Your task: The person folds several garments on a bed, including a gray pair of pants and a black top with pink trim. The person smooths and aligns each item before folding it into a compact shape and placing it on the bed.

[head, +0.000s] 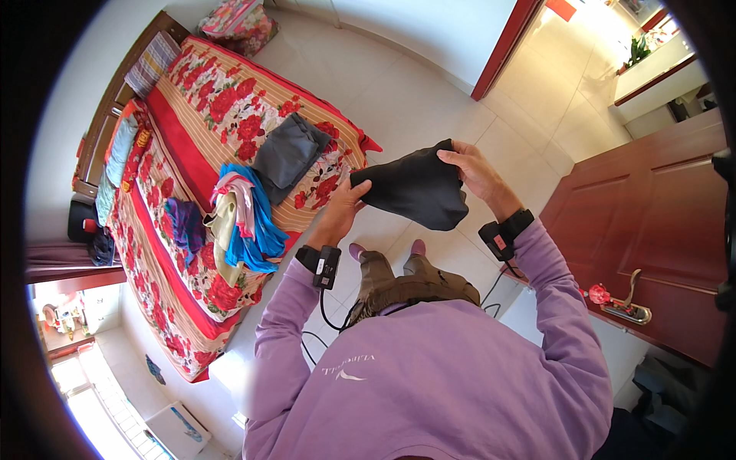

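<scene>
Between my two hands a black cloth garment (415, 187) is stretched in front of me, above the floor; its exact kind is hard to tell. My left hand (339, 208) grips its near-left corner with the thumb on top. At the far-right corner, my right hand (472, 169) pinches the fabric between thumb and fingers. The lower edge sags loosely. On the bed to the left lie a folded dark grey garment (290, 155), a blue garment (259, 236), a pale yellow-green cloth (225, 233), a pink one (241, 198) and a crumpled purple cloth (185, 227).
A bed with a red floral sheet (172, 282) fills the left, with pillows (152, 60) by its wooden headboard. To the right stands a red-brown door (644, 230) with a lever handle (633, 282). A floral storage bag (241, 29) sits beyond the bed. Cables (325, 310) hang from wrist devices.
</scene>
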`<move>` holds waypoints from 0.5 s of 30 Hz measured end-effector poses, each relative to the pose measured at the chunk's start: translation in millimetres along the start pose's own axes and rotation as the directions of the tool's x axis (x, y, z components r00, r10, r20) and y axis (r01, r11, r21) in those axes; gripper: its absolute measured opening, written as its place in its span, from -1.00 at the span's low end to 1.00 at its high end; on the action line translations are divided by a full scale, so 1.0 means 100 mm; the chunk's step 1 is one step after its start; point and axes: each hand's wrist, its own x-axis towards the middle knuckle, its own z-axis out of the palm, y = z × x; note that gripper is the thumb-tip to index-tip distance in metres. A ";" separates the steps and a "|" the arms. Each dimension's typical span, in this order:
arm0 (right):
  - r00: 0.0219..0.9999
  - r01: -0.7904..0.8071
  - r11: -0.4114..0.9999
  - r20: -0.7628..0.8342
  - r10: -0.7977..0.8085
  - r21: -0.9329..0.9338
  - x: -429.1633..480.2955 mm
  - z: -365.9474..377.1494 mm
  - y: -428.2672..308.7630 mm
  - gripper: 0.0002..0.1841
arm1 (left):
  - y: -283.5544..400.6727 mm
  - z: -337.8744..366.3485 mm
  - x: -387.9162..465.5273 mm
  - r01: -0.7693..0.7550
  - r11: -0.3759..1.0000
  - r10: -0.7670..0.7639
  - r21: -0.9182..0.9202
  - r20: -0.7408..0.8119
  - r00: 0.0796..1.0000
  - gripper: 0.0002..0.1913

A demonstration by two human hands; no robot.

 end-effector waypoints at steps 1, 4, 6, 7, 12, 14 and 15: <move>1.000 -0.008 1.000 -0.003 0.008 0.007 0.00 0.00 0.02 -0.78 | -0.01 0.03 0.00 0.012 0.999 -0.011 0.033 -0.034 0.999 -0.70; 0.996 -0.024 0.999 -0.087 0.021 -0.038 0.04 -0.03 0.08 -0.78 | 0.02 0.05 0.03 -0.072 0.993 0.075 0.089 -0.028 0.997 -0.71; 0.981 0.005 0.989 -0.191 -0.033 -0.148 0.07 -0.09 0.10 -0.79 | 0.09 0.06 0.07 -0.063 0.988 0.067 0.141 -0.026 0.997 -0.69; 0.971 0.011 0.979 -0.233 -0.060 -0.204 0.08 -0.14 0.10 -0.79 | 0.12 0.08 0.09 -0.104 0.991 0.104 0.083 0.007 0.995 -0.69; 0.948 0.005 0.999 -0.317 -0.016 -0.034 0.13 -0.32 0.10 -0.80 | 0.25 0.25 0.08 -0.160 0.985 0.167 -0.058 0.134 0.977 -0.66; 0.962 0.021 0.999 -0.273 -0.008 0.044 0.15 -0.30 0.11 -0.81 | 0.28 0.27 0.05 -0.165 0.984 0.175 -0.069 0.178 0.968 -0.65; 0.970 0.034 0.997 -0.242 -0.016 0.071 0.17 -0.28 0.11 -0.80 | 0.30 0.25 0.03 -0.136 0.989 0.143 -0.050 0.188 0.972 -0.64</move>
